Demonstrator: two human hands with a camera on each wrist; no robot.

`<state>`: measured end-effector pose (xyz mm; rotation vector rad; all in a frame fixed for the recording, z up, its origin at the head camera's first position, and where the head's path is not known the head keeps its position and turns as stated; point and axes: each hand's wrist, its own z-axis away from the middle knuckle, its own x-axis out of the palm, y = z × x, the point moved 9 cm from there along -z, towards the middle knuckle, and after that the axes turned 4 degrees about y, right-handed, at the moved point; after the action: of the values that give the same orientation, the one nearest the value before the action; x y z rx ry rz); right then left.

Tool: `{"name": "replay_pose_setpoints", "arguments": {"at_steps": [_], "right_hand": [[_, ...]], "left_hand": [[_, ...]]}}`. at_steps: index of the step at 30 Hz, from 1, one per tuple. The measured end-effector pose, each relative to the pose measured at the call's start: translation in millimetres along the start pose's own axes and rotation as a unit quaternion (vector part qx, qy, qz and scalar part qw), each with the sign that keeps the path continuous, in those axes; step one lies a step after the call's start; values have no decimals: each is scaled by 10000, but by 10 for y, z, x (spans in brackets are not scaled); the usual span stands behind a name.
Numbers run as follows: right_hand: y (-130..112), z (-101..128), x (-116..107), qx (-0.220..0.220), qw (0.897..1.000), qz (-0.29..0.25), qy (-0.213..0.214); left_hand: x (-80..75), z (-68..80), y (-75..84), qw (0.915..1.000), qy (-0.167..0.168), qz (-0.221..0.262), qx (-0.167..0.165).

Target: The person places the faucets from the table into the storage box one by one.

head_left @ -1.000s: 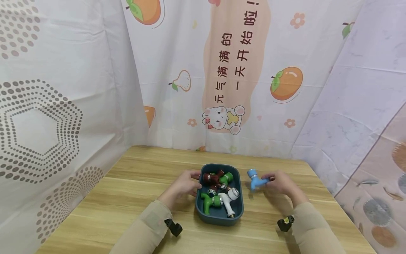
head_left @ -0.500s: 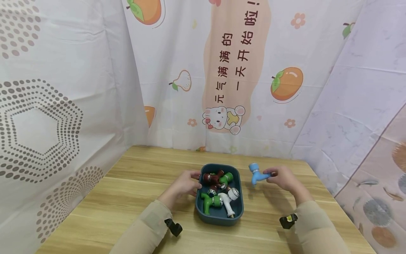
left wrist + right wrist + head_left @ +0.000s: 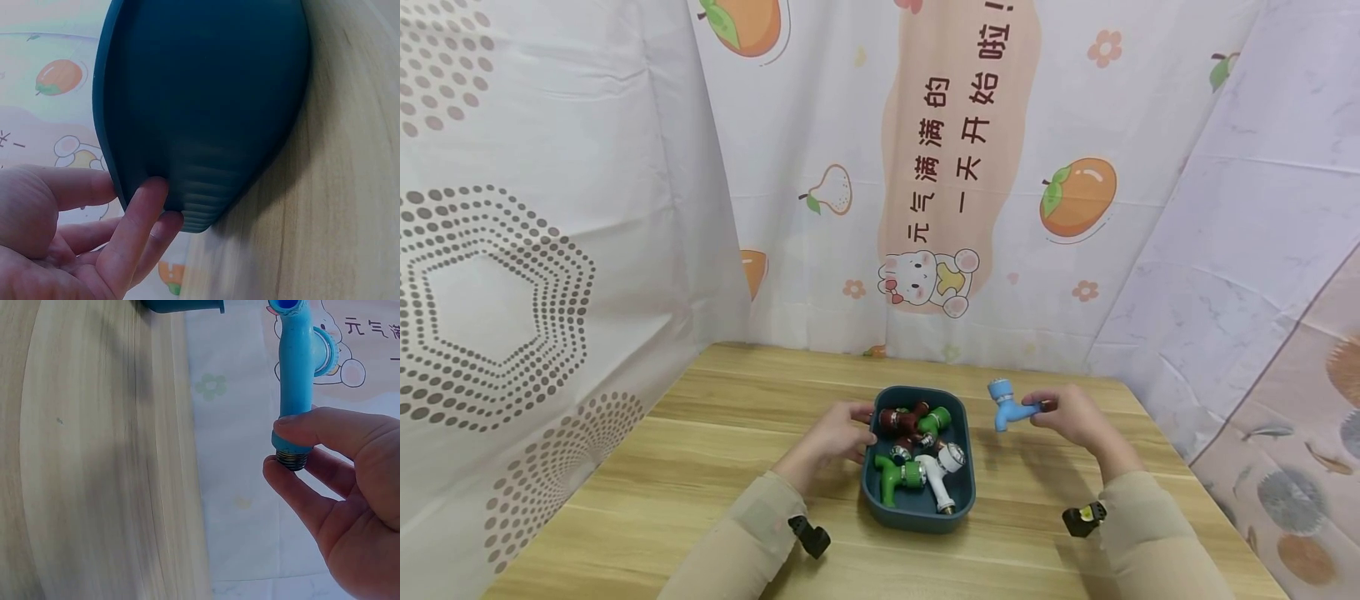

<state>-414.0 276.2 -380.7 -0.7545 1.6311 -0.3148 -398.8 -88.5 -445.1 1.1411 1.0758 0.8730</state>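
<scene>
In the head view, my right hand (image 3: pixel 1067 414) holds a light blue plastic faucet (image 3: pixel 1009 408) above the table, right of the bin. The right wrist view shows the thumb and fingers pinching that faucet (image 3: pixel 296 375) near its threaded end. My left hand (image 3: pixel 835 433) is at the left wall of a dark teal bin (image 3: pixel 917 522). In the left wrist view, its thumb meets the rim and fingertips rest on the bin's outer wall (image 3: pixel 206 94). Inside lie a white faucet (image 3: pixel 937 482), green faucets (image 3: pixel 898 477) and dark red ones (image 3: pixel 898 421).
The wood-grain table (image 3: pixel 700 467) carries the bin near its middle. A printed curtain (image 3: pixel 820 275) hangs along the table's back edge, and more cloth covers the left and right sides. Black wrist cameras (image 3: pixel 809 536) sit on both forearms.
My right hand has raised the blue faucet off the table and moved slightly away from me. The left hand and the bin have stayed in place.
</scene>
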Motion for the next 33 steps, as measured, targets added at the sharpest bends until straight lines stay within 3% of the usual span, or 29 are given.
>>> {"name": "replay_pose_setpoints", "arguments": {"at_steps": [33], "right_hand": [[-352,-112,69,-441,9985,316,-113]], "left_hand": [[-5,-25,-39,9999,69,16,-101]]}}
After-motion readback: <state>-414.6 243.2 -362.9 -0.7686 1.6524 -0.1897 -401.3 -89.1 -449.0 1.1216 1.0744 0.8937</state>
